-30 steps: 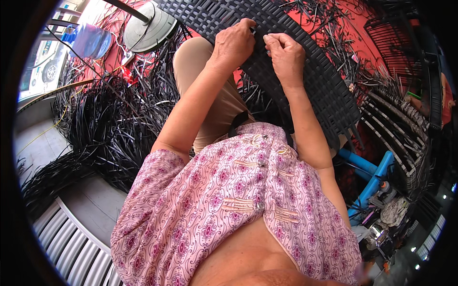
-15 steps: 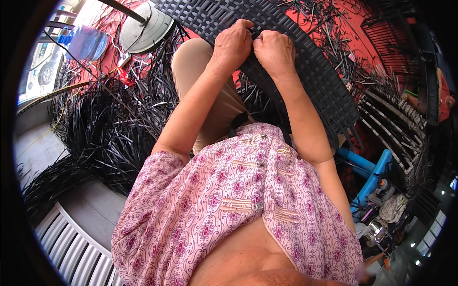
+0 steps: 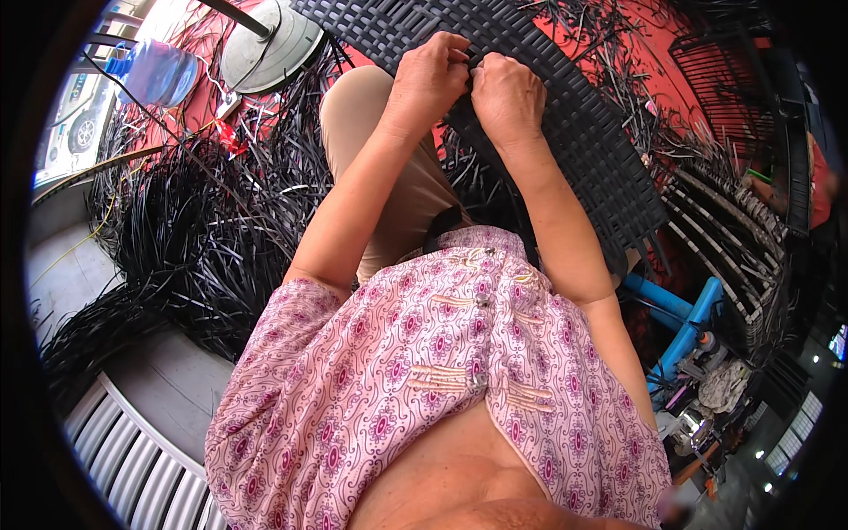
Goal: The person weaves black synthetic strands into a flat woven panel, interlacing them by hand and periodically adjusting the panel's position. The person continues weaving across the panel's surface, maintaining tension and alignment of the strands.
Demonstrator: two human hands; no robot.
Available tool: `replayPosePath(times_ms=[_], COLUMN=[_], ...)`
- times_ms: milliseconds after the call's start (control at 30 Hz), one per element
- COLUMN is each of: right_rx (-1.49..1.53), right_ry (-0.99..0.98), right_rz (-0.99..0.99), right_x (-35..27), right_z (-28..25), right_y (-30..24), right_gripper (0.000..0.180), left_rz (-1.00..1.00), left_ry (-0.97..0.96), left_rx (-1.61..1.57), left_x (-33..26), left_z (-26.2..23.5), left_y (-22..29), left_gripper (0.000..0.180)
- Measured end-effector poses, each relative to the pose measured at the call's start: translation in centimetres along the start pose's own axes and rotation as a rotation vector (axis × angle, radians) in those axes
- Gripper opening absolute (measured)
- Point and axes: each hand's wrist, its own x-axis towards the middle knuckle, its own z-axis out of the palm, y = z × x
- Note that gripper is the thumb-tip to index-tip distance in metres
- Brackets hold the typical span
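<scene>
- Fingers of both hands bunched together at one spot on the black woven plastic-strip panel (image 3: 565, 132); your left hand (image 3: 428, 79) and right hand (image 3: 505, 97) are knuckle to knuckle, fingertips curled under and pinching at what looks like a single strand. The strand itself is hidden under them, so I cannot tell which hand has it.
- Panel lies across your lap, resting over the knee in beige trousers (image 3: 371, 132), slanting away to your right.
- Loose black plastic weaving strips (image 3: 194, 238) heaped on the floor at your left; more scattered on the red floor (image 3: 609, 53) beyond the panel.
- Grey round fan base (image 3: 269, 40) and a clear blue water jug (image 3: 155, 75) stand well apart, upper left. Blue pipe frame (image 3: 685, 322) low on your right.
- Judgement: to do this tuck well, keep one hand pressing the neighbouring weave flat while the other draws the strand snug along the row; pull in line with the weave, not upward, or the strip may kink.
- Keep the panel steady on the knee.
</scene>
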Motion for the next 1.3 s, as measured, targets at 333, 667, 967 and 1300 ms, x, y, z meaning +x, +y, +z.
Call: replayPosePath(times_ms=[333, 667, 967, 1300], right_rx=[0.210, 0.515, 1.171, 1.165], right_ry=[0.061, 0.247, 0.002, 0.024], right_rz=[-0.028, -0.172, 0.092, 0.315], right_x=[-1.4, -0.4, 2.2, 1.4], right_z=[0.3, -1.2, -0.3, -0.4], right_y=[0.1, 0.0, -0.4, 0.3], right_gripper=[0.020, 0.032, 0.023, 0.019], left_rz=[-0.182, -0.072, -0.114, 0.065], left_ry=[-0.068, 0.022, -0.225, -0.016], left_rx=[-0.326, -0.614, -0.736, 0.568], left_x=[2.0, 5.1, 4.5, 3.4], left_z=[-1.2, -7.3, -7.3, -2.5], left_y=[-2.4, -4.8, 0.8, -1.0], left_gripper=[0.028, 0.025, 0.021, 0.029])
